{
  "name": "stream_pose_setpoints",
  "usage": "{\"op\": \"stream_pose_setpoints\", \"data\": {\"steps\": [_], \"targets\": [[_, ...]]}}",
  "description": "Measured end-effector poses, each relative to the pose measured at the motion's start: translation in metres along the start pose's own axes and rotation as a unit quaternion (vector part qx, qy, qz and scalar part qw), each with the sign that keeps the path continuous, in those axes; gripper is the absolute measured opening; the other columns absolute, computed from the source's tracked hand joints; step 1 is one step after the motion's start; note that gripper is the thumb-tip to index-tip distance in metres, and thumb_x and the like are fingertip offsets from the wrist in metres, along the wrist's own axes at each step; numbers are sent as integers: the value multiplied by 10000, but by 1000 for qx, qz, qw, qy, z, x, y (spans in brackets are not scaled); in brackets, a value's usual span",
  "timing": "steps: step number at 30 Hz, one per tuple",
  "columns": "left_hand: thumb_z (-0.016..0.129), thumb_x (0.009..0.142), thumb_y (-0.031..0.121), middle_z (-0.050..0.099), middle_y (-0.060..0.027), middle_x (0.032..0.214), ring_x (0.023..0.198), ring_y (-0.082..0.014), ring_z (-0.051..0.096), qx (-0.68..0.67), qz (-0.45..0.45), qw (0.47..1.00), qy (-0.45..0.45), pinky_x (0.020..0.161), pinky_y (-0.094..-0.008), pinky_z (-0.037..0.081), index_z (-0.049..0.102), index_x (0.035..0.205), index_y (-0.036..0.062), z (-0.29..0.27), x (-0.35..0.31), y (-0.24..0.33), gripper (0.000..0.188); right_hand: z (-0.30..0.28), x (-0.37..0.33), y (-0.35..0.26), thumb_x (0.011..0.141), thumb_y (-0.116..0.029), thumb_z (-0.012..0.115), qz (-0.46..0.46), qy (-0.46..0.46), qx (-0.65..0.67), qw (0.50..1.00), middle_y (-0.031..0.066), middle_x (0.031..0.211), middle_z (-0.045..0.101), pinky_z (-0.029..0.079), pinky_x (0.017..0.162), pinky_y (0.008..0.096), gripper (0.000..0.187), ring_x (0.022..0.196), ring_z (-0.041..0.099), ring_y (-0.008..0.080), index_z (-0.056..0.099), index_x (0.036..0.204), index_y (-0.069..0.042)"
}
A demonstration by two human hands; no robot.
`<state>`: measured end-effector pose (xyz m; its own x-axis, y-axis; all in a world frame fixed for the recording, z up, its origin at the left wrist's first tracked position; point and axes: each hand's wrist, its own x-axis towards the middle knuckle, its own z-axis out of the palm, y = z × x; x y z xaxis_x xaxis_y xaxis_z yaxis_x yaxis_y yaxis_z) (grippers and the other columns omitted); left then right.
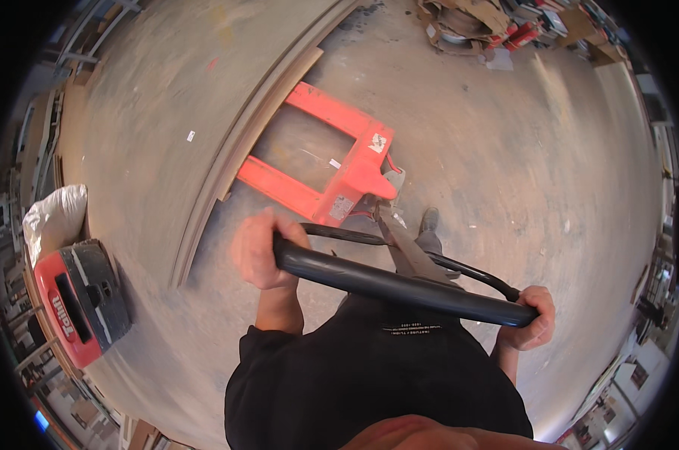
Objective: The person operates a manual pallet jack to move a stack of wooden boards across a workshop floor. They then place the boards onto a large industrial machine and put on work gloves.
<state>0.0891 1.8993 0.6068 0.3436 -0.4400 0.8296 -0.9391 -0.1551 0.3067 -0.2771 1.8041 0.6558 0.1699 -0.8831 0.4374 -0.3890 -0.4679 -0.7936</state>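
1. 2 ends of the black handle (399,289) are gripped by the curled left hand (267,249) and curled right hand (534,319).
2. Ahead, the red pallet jack (358,178) is stood on the concrete floor (549,172), its forks (330,110) partly hidden by a flat stack (171,180).
3. Beyond, cardboard (471,16) is heaped.

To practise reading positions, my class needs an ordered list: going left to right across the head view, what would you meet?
Red-and-black machine → small white tag → left hand gripping the black handle bar → white sticker on the red pallet truck → shoe → right hand on the same bar.
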Motion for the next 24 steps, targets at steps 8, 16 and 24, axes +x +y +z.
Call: {"op": "stream_pose_setpoints", "data": {"steps": [8,16,24], "targets": [[753,735,-34,588,-83,670,494,-237,561,-115,41,990,-77,447,-339,432,653,922,-23,-20,-13,5,213,-12,-19,42,999,-315,353,0,94,70,993,101,645,492,341,553,316,426,592,446,188,575,850,17],[782,832,-30,564,-100,623,492,-221,531,-59,16,998,-18,460,-318,413,600,850,-8,-59,-71,73,184,-54,-29,57,1010,-325,391,-52,10,76,996,94,660,516,348,567,306,459,603,471,176,600,812,31],[792,808,-4,493,-79,596,469,-231,468,-51,45,996,62,439,-329,348,590,781,15,-119,-99,154,205,-128,-24,55,1007,-261,402,-102,15,81,991,68,739,586,398,624,277,418,666,527,138,631,824,38]]}}
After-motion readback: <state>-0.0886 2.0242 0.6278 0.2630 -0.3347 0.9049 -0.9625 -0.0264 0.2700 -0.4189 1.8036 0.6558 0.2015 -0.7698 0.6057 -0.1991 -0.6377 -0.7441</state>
